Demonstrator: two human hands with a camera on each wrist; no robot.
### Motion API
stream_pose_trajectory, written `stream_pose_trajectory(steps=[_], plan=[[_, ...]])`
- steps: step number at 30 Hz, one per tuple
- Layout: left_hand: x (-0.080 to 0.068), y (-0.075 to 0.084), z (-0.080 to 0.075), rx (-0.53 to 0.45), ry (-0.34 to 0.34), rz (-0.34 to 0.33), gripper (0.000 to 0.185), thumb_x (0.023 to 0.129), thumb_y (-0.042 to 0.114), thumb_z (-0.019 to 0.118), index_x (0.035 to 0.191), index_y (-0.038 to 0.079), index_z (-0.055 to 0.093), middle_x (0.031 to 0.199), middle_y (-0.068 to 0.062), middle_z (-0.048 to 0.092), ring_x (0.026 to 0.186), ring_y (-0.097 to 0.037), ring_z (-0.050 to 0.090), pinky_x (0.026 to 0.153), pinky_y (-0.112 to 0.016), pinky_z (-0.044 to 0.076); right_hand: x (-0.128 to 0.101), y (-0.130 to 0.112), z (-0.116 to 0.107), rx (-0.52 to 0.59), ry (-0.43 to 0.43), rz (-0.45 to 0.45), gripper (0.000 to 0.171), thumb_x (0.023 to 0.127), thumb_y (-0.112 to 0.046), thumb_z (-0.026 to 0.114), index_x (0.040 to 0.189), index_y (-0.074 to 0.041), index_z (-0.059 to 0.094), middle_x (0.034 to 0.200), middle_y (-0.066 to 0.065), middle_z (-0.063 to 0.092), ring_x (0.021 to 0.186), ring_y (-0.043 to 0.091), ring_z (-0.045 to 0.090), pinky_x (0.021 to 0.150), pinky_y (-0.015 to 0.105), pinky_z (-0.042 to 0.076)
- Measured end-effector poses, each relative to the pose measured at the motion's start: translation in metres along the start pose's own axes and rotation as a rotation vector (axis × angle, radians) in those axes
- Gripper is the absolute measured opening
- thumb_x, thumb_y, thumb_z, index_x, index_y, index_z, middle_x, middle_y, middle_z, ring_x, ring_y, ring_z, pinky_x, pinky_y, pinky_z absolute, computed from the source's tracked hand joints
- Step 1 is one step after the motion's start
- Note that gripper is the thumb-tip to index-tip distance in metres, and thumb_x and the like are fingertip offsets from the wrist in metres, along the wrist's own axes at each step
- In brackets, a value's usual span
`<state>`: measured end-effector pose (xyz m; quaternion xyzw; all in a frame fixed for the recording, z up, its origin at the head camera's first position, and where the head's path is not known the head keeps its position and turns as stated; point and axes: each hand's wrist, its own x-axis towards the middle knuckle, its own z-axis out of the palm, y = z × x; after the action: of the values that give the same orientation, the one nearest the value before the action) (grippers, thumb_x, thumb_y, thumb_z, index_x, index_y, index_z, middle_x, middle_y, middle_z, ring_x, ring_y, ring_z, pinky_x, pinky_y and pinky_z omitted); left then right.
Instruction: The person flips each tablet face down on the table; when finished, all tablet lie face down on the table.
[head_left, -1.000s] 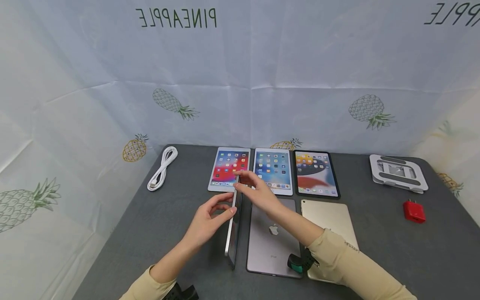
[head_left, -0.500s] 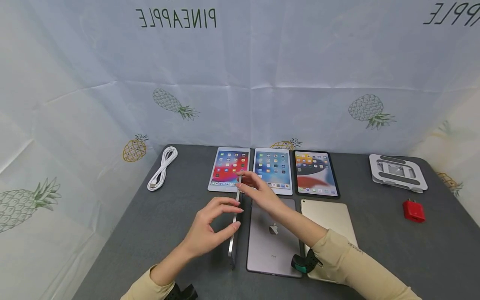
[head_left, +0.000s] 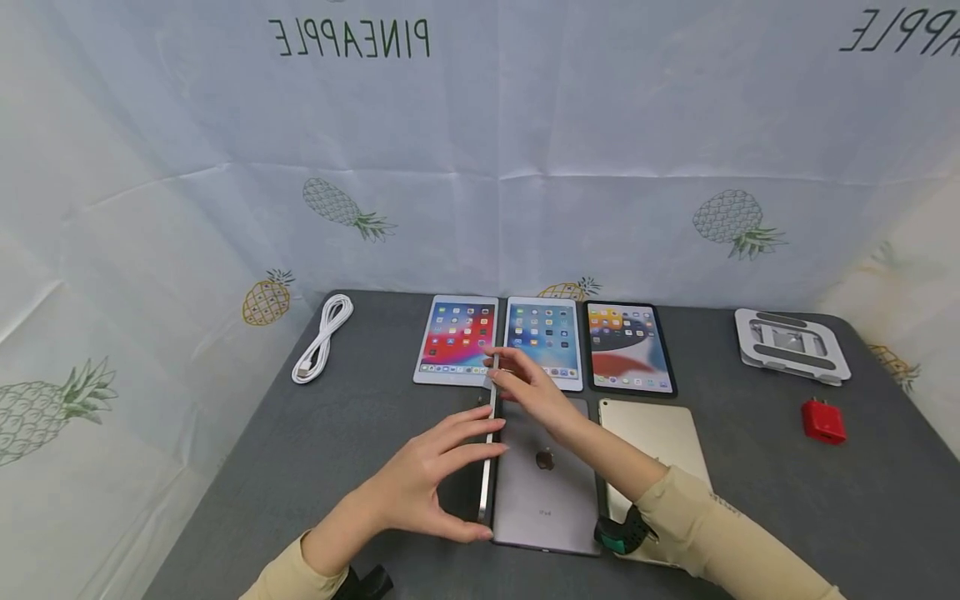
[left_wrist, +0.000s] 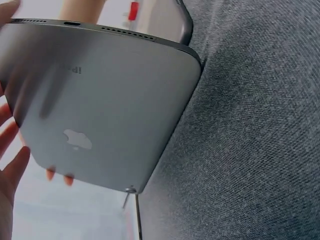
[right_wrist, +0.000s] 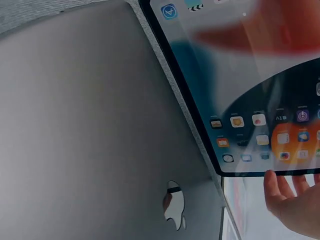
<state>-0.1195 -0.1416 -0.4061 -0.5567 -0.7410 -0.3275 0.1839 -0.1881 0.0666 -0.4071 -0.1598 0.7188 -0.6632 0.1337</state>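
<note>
A grey tablet (head_left: 487, 492) stands on its long edge, beside another grey tablet (head_left: 545, 500) that lies back side up. My right hand (head_left: 532, 392) pinches the standing tablet at its far end, with its fingers (right_wrist: 272, 190) curled over that edge in the right wrist view. Spread, fairly straight fingers of my left hand (head_left: 427, 471) lie across the upper edge, the thumb by the near end. In the left wrist view the standing tablet's back (left_wrist: 125, 110) bears an apple logo, while its lit screen (right_wrist: 245, 140) faces the right wrist camera.
Behind lie three lit tablets: one white with red wallpaper (head_left: 455, 337), one white with blue (head_left: 542, 333), one black (head_left: 630, 350). A gold tablet (head_left: 652, 425) lies under the right forearm. A white cable (head_left: 322, 342), folded stand (head_left: 791, 346) and red charger (head_left: 823, 421) sit outward.
The standing tablet has shifted right, up to the lying grey one, in my right hand's grip. My left hand has let go, spread its fingers and moved right.
</note>
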Motion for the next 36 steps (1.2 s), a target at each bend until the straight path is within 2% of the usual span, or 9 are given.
stream_pose_trajectory(steps=[5,13,20,22,24,27,29,34,36], plan=[[0.003,0.001,0.003,0.073,0.002,0.056,0.084,0.068,0.049,0.085,0.133,0.003,0.056,0.145,-0.015,0.046,0.136,-0.034,0.040,0.106,-0.043,0.039,-0.004,0.003,-0.002,0.023,0.019,-0.012,0.044,0.101,-0.025,0.052,0.141,-0.008,0.045,0.141,0.019,0.047,0.129,0.034,0.046,0.101,0.049,0.044],[0.006,0.003,0.009,0.072,0.010,0.064,0.081,0.069,0.044,0.084,0.134,0.006,0.056,0.144,-0.014,0.047,0.135,-0.035,0.041,0.104,-0.040,0.042,-0.009,0.005,-0.002,0.044,0.084,0.000,0.042,0.101,-0.026,0.053,0.139,-0.009,0.048,0.140,0.012,0.052,0.130,0.030,0.047,0.103,0.049,0.041],[0.009,0.005,0.014,0.069,-0.034,0.064,0.073,0.070,0.042,0.082,0.131,0.009,0.059,0.142,-0.011,0.050,0.136,-0.032,0.041,0.103,-0.037,0.042,-0.009,0.011,0.000,0.098,0.095,-0.018,0.034,0.103,-0.019,0.048,0.135,-0.005,0.049,0.138,0.021,0.050,0.129,0.027,0.046,0.103,0.052,0.039],[0.008,0.005,0.015,0.070,-0.047,0.059,0.071,0.071,0.042,0.081,0.131,0.010,0.059,0.142,-0.010,0.050,0.136,-0.031,0.041,0.103,-0.037,0.043,-0.010,0.014,0.001,0.096,0.095,-0.024,0.033,0.104,-0.018,0.047,0.134,-0.005,0.050,0.137,0.021,0.051,0.123,0.022,0.048,0.099,0.046,0.043],[0.007,0.005,0.015,0.073,-0.057,0.055,0.071,0.071,0.042,0.081,0.131,0.011,0.059,0.142,-0.010,0.050,0.136,-0.031,0.040,0.103,-0.036,0.043,-0.010,0.015,0.001,0.090,0.094,-0.031,0.032,0.104,-0.018,0.047,0.133,-0.006,0.051,0.135,0.021,0.052,0.103,0.018,0.052,0.089,0.038,0.044],[0.005,0.004,0.015,0.083,-0.068,0.055,0.070,0.071,0.043,0.081,0.131,0.012,0.060,0.142,-0.009,0.050,0.136,-0.030,0.041,0.102,-0.035,0.043,-0.009,0.017,0.002,0.066,0.095,-0.033,0.032,0.104,-0.019,0.047,0.133,-0.008,0.052,0.132,0.017,0.056,0.079,0.016,0.044,0.073,0.031,0.039],[0.003,0.003,0.016,0.096,-0.078,0.056,0.069,0.072,0.044,0.080,0.130,0.012,0.060,0.141,-0.009,0.051,0.136,-0.029,0.041,0.101,-0.034,0.044,-0.009,0.018,0.002,0.052,0.093,-0.028,0.032,0.103,-0.018,0.047,0.133,-0.008,0.053,0.132,0.014,0.057,0.080,0.015,0.045,0.075,0.030,0.042],[-0.002,-0.001,0.016,0.132,-0.124,0.059,0.066,0.073,0.047,0.078,0.126,0.013,0.063,0.139,-0.007,0.053,0.134,-0.027,0.045,0.101,-0.031,0.044,-0.006,0.023,0.002,0.009,0.108,-0.003,0.036,0.100,-0.014,0.051,0.134,-0.002,0.054,0.136,0.012,0.054,0.116,0.022,0.051,0.096,0.043,0.048],[-0.004,-0.003,0.015,0.148,-0.150,0.063,0.064,0.073,0.048,0.078,0.124,0.013,0.064,0.138,-0.007,0.053,0.132,-0.026,0.047,0.101,-0.031,0.044,-0.005,0.026,0.002,-0.012,0.117,0.002,0.037,0.099,-0.012,0.053,0.134,0.000,0.055,0.136,0.013,0.054,0.113,0.024,0.054,0.096,0.043,0.048]])
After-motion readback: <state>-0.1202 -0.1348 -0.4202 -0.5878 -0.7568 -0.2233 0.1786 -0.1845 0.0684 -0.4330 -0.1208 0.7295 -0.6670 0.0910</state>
